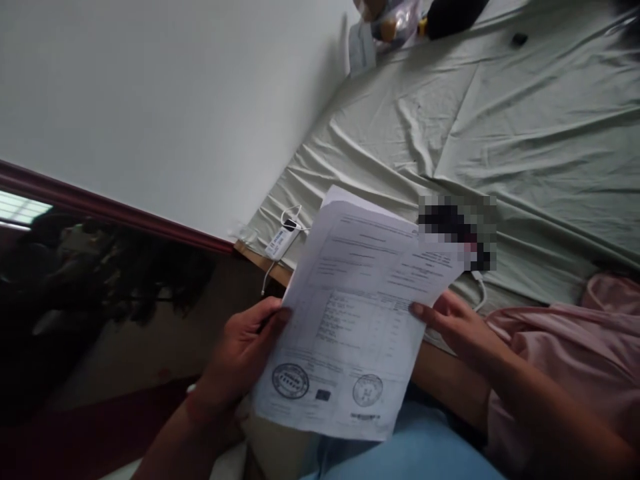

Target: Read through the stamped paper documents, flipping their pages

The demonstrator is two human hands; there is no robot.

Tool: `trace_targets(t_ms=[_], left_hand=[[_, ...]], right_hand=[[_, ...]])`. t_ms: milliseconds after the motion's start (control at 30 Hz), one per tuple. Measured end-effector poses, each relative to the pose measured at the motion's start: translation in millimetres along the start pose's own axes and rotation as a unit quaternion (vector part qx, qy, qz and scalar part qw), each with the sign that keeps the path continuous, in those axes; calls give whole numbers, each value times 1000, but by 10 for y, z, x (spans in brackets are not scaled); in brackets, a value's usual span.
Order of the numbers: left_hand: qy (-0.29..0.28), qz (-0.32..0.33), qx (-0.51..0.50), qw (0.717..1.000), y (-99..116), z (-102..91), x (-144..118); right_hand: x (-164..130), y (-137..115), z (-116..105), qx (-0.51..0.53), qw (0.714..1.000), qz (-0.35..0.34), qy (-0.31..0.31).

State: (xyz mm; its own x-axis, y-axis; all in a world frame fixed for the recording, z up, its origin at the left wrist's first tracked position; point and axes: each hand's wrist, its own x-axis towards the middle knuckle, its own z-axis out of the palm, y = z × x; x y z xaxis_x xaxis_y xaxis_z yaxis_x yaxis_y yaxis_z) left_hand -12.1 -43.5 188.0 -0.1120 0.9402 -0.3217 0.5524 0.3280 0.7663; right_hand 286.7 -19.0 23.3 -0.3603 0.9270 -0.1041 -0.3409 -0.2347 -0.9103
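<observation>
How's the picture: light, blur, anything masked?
Head view: dim, darkest at lower left, with a bright patch at the left edge; head view: the papers' fine print is too soft to read, though the stamps stand out; head view: a pixelated block masks their upper right corner.

Small black object (pixel 519 40) on a wrinkled pale-green sheet (pixel 525 133)

passable: over green cloth (pixel 530 153) beyond papers (pixel 360 313) | obstacles: white wall (pixel 165 113) left; cabled device (pixel 280 245) beside papers
</observation>
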Motion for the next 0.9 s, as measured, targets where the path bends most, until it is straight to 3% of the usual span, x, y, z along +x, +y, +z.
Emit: trace_targets(t_ms=[133, 233, 433, 600, 733, 900], left_hand=[[21, -7, -61, 998, -135, 197, 30], [60, 3, -102, 993, -260, 397, 84], [49, -36, -203, 977, -740, 875, 224], [43, -57, -309, 948, -1041, 1188, 317], [-1, -91, -414, 906, -1022, 1231, 309], [-137, -120, -501, 846, -905, 1075, 373]], right_hand=[[-6, 22, -28, 130, 988, 79, -2], [-14, -19, -23, 177, 977, 110, 53], [14, -29, -24, 151, 973, 122, 123], [25, 11, -79, 54, 983, 100, 142], [12, 5, -91, 22, 986, 83, 145], [11, 20, -42, 50, 989, 92, 107]])
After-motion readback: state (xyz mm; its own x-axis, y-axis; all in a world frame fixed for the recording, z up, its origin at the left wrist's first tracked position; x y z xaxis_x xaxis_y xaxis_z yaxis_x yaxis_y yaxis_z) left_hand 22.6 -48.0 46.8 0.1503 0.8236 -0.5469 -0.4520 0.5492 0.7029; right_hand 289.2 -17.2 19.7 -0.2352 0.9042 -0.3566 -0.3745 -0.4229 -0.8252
